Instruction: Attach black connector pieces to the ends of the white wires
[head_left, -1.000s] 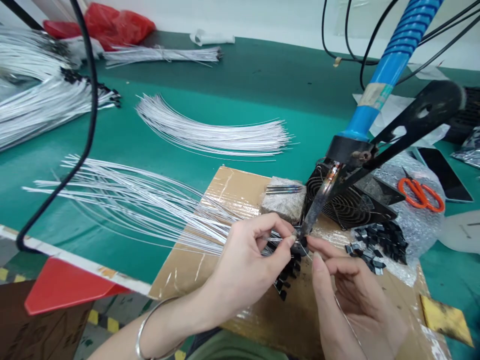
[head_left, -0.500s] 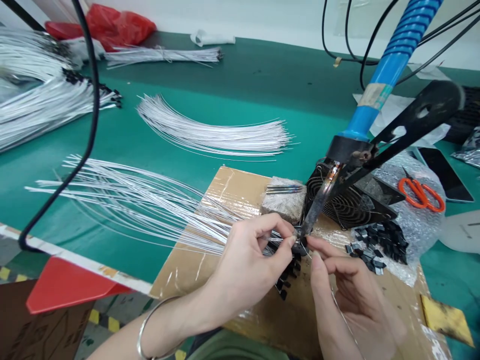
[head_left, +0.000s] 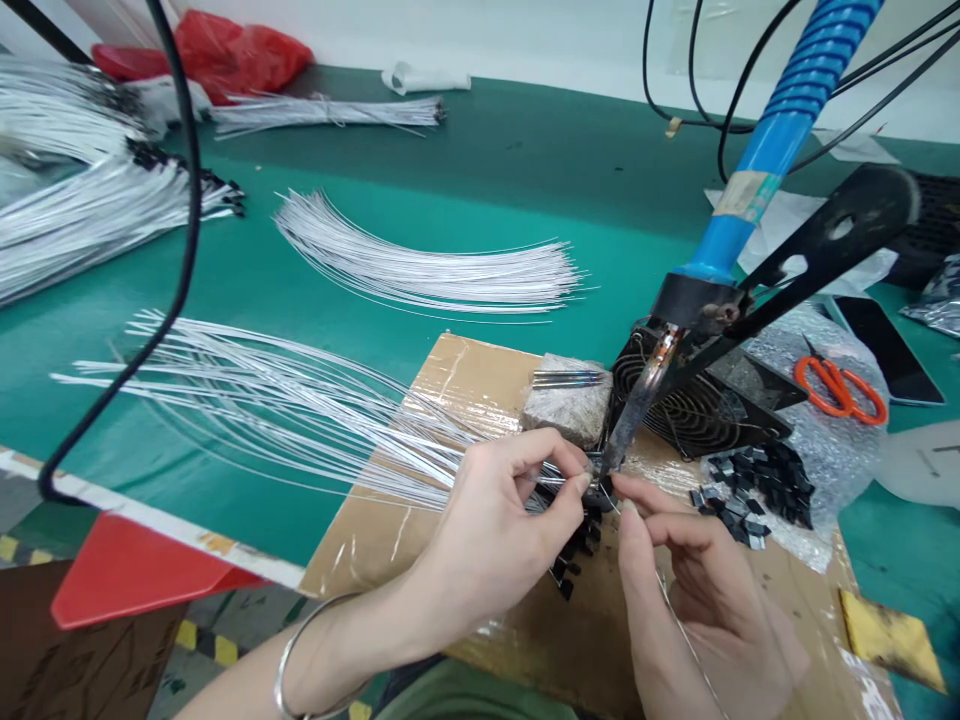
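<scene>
My left hand: fingertips pinched together, item between hidden. My right hand: fingertips clamped on thin wire, its end by soldering iron, toward far edge of cardboard — iron bracketed, likely freeing both hands.

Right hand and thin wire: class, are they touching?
Touching: the head view shows the wire held in the right hand, its end poking out past the thumb.
</scene>
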